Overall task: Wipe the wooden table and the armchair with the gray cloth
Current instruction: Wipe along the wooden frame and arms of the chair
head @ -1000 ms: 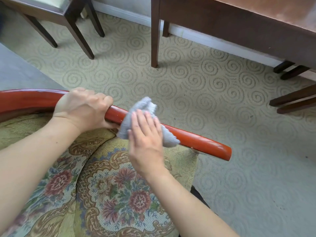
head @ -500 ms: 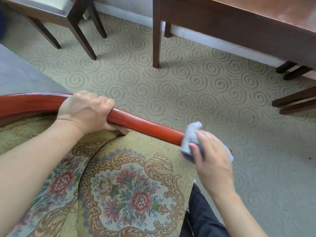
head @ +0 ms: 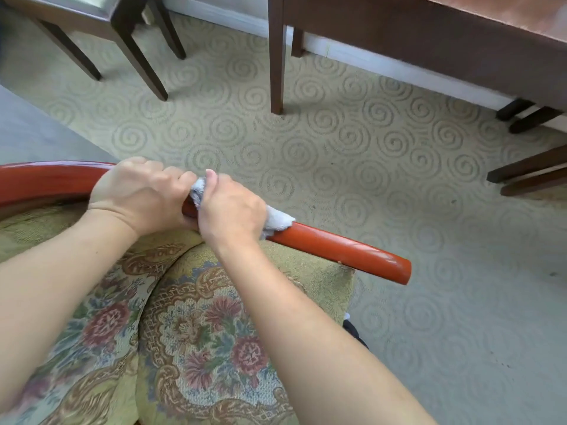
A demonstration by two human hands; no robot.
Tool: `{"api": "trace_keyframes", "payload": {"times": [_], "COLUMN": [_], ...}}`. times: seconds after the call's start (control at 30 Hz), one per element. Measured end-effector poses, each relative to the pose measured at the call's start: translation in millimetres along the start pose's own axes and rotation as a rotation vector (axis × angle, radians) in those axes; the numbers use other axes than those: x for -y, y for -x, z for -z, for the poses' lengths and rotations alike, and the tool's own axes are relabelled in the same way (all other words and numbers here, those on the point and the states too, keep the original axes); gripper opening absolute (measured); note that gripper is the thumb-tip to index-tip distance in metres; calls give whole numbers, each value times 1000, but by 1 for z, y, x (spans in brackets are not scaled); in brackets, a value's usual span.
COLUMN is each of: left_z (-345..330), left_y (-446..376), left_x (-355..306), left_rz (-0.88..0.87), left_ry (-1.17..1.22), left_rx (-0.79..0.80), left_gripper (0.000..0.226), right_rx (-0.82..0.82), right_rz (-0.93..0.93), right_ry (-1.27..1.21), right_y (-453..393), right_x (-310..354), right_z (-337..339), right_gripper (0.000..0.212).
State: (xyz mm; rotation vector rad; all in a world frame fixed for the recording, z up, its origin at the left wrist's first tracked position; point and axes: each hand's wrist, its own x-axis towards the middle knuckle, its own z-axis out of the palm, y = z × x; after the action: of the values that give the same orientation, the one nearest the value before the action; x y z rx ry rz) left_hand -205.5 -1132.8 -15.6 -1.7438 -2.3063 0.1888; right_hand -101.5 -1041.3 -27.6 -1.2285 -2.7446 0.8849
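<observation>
The armchair has a glossy red wooden armrest [head: 337, 248] that curves across the lower left, above a floral cushion [head: 196, 329]. My left hand [head: 138, 194] grips the armrest near its bend. Right beside it, my right hand [head: 230, 207] presses the gray cloth [head: 276, 220] around the rail, with cloth showing on both sides of the fingers. The wooden table [head: 429, 29] stands at the top right, its brown top partly in view.
A dark wooden chair [head: 122, 23] stands at the top left on the swirl-patterned carpet [head: 352, 142]. More dark chair legs [head: 530, 173] jut in from the right edge. A white baseboard runs behind the table legs.
My right hand slid the cloth out to the armrest's free end, then back along the rail until it sits against my left hand. My left hand kept its grip.
</observation>
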Motion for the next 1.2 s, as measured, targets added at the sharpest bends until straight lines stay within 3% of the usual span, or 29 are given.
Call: {"api": "trace_keyframes", "payload": {"times": [0.07,0.13,0.23,0.3,0.4,0.47,0.57,0.67,0.8,0.87,0.93,1.07,1.2], "left_z": [-1,-1,1,0,0,0,3,6,5,3,2,0,0], "left_y": [1,2,2,2,3,3,2,1,0,-1,0,3,3], "left_x": [-1,-2,-3,-2,-1,0,-1,-1,-1,-1,-1,-1,-1], "left_rz": [-2,-6,0,5,1,-10,-20,-13,-4,-7,-12,-10,-4], "left_ry": [25,48,93,108,103,93,58,36,-19,-18,-2,30,36], "left_rx": [8,53,90,83,91,74,54,58,-1,-30,-6,63,55], "left_gripper": [60,70,87,89,91,89,83,79,62,57,60,78,80], "right_rx": [40,80,19,-111,-206,-305,-447,-358,-137,-114,-137,24,-256], "right_rz": [114,255,369,278,-74,-115,-73,-17,3,42,138,227,103], "right_ry": [40,229,495,454,131,54,224,338,183,143,211,458,392], "right_y": [-2,3,20,36,59,63,54,34,4,-2,0,11,49], "right_x": [-7,-43,-113,-161,-210,-209,-168,-107,-15,6,-2,-80,-181], "right_z": [4,21,58,83,103,94,66,35,2,-3,2,32,85], "right_gripper": [47,40,25,25,41,41,37,34,43,44,41,40,38]}}
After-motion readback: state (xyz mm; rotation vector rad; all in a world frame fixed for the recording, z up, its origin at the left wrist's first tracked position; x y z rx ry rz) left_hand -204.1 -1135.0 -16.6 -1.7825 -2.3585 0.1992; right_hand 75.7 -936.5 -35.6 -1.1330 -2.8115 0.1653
